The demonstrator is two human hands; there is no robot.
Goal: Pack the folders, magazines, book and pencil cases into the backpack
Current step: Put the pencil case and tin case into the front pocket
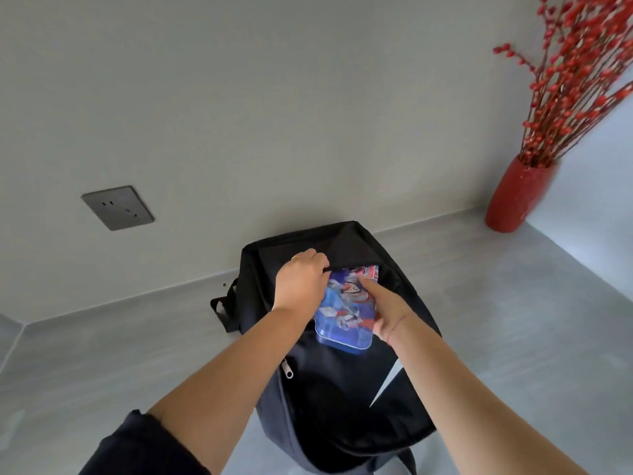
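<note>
Left hand (301,279): fingers curled over the far lip of the backpack (342,399) opening, pulling the fabric up and back so the mouth gapes.

Right hand (385,311): clamped on the right edge of the blue printed pencil case (337,317), index finger laid straight along the lid. The case is about half in, with its far end under the lifted lip and its near end out and resting on the black front panel. Can't tell whether this is the main compartment or a front pocket.

Risks, my read:
- The mouth looks barely wider than the case. If the left hand slackens, the lip drops onto the lid and the case jams or rides up over the fabric.
- The case is hard plastic. A skewed push could catch a corner on the zip edge, and the right hand only has one side of it, so it may twist.
- The pack lies soft and flat on the desk (513,337). A hard shove may slide the whole pack toward the far wall instead of seating the case.
- Whatever is already inside could block depth, and the interior isn't visible.

Surroundings: zip pull (288,369) on the pack's left seam, near side. A strap (222,311) loops out on the far left. There's a wall socket (118,208) on the far wall to the left. A red vase (517,197) with red berry branches (579,77) stands far right, well apart from the pack and out of the way. Folders, magazines and book aren't in view, so can't tell if they're packed.
</note>
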